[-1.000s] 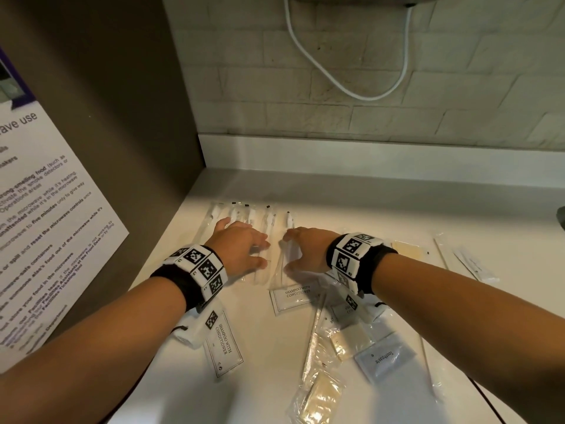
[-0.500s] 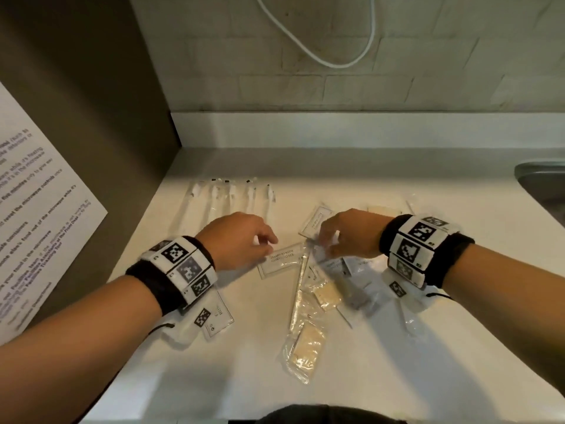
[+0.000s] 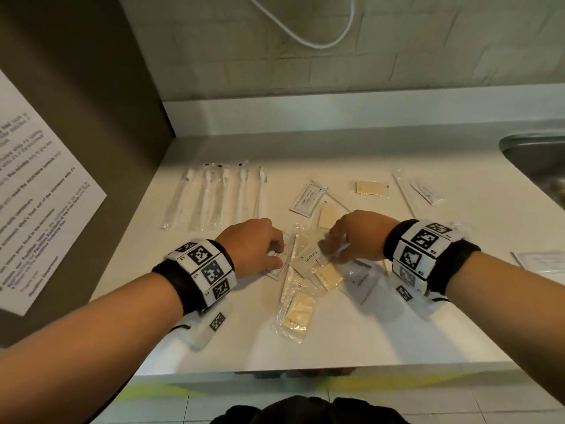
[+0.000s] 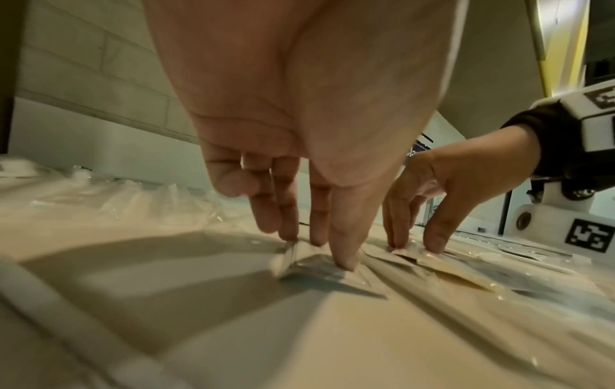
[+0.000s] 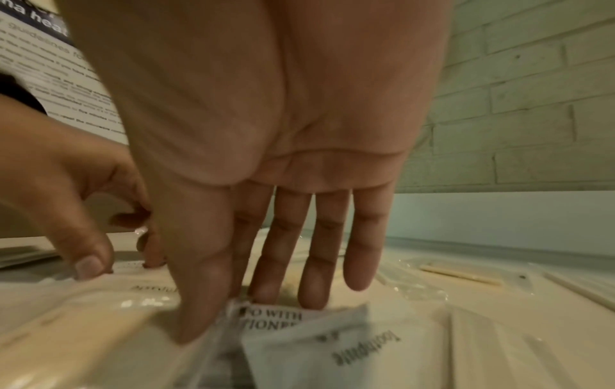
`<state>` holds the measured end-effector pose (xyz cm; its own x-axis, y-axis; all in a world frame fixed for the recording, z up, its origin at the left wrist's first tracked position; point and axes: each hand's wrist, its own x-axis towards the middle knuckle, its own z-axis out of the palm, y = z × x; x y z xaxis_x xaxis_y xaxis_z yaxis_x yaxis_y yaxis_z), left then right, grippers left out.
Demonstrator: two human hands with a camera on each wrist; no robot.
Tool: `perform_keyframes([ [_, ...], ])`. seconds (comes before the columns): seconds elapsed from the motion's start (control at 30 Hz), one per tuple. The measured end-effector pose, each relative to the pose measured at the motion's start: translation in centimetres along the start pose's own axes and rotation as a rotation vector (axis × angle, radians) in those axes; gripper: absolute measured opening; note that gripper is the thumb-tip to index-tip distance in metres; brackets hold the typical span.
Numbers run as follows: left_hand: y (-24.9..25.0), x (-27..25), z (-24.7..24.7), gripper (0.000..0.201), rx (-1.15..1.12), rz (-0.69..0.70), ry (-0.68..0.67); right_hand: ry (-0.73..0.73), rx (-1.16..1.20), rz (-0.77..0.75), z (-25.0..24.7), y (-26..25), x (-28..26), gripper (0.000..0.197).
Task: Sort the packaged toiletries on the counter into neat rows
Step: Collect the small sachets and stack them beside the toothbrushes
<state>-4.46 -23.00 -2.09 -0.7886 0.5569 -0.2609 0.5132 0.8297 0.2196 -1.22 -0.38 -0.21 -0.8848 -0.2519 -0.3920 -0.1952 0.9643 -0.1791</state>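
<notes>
Both hands have dropped back from the far row to the messy pile in the middle of the pale, smooth counter (image 3: 397,325) since a second ago — back then they were flat on the long clear-wrapped toothbrush packets (image 3: 214,200), which now sit untouched as a tidy side-by-side row at the back left. So that row looks done, and the sorting has moved on to the small flat sachets. The left hand (image 3: 253,249) has its fingers pressed down, fairly straight, on a white printed paper sachet (image 3: 279,267) at the left edge of the pile; in the left wrist view one corner of it is tipped up off the surface, though whether it's properly pinched can't be made out. The right hand (image 3: 357,237) has thumb and fingers closing into the crinkly clear wrappers (image 3: 333,255), and the right wrist view shows the thumb pushed down into glossy film next to a white toothpaste sachet (image 5: 332,350) — looks like a pinch on the film. Materials-wise it's all thin stuff: shiny cellophane sleeves with flat cream-coloured rectangular pads (image 3: 298,312) inside, matte paper sachets, slim stick-shaped packets (image 3: 403,194) lying near the steel sink (image 3: 538,154). Slippery overlapping film will probably drag neighbours along — most of the pile is still unsorted.
</notes>
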Motion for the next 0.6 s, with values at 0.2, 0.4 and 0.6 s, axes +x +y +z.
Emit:
perform_keyframes([
  [0.2,0.7,-0.4,0.6,0.054,-0.222,-0.162,0.038,-0.146,-0.115,0.003,-1.6,-0.1,0.5,0.025],
  [0.4,0.9,-0.6,0.1,0.051,-0.375,-0.416,0.014,0.080,-0.059,-0.061,-4.8,-0.5,5.4,0.032],
  [0.6,0.5,-2.0,-0.3,0.027,-0.360,-0.451,0.142,0.042,-0.161,-0.079,-2.9,0.0,9.4,0.040],
])
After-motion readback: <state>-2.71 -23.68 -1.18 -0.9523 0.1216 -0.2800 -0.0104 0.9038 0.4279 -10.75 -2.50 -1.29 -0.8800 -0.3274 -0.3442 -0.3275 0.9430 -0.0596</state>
